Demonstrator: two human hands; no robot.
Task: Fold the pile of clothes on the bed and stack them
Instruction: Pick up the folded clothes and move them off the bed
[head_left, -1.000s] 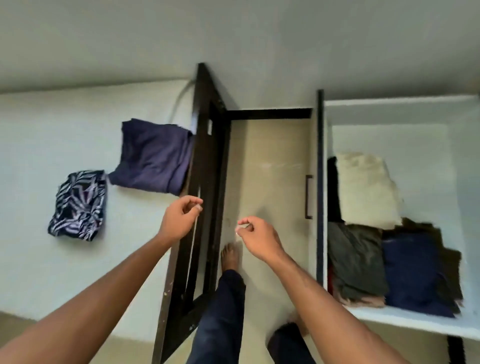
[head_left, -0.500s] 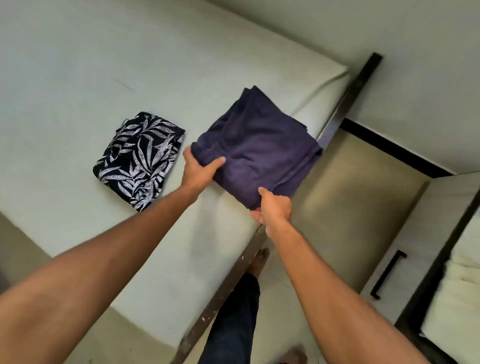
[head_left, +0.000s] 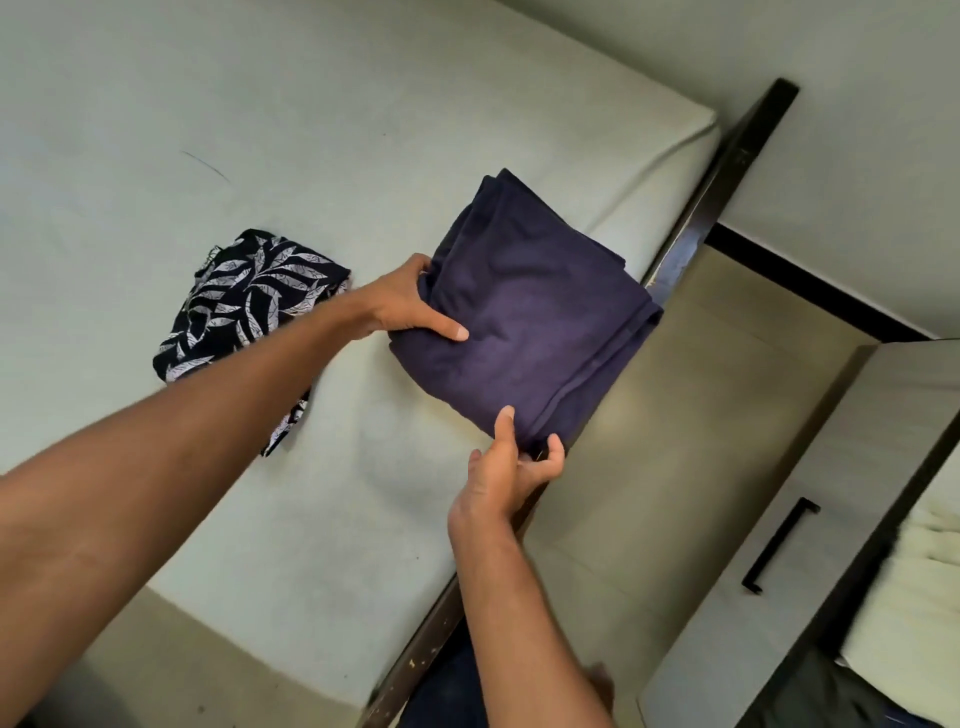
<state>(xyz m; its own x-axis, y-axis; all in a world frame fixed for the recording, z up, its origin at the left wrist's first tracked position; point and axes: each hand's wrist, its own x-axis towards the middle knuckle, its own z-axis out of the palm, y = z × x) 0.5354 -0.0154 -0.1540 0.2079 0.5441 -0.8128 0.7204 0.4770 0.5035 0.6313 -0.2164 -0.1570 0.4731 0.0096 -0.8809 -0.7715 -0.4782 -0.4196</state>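
Pale mattress (head_left: 311, 130): left hand (head_left: 410, 306) and right hand (head_left: 511, 467) grip folded purple garment (head_left: 530, 322) (leaf-print bundle (head_left: 249, 306) beside)

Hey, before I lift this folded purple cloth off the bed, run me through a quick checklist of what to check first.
1. Left hand grips the purple cloth at its left edge: ok.
2. Right hand pinches its near corner: ok.
3. Fold neat, layers together: ok.
4. Cloth fully over the mattress: not ok, its right side juts past the frame.
5. Leaf-print cloth lies apart, folded: ok.
6. Wardrobe door open: ok; free shelf room: cannot tell.
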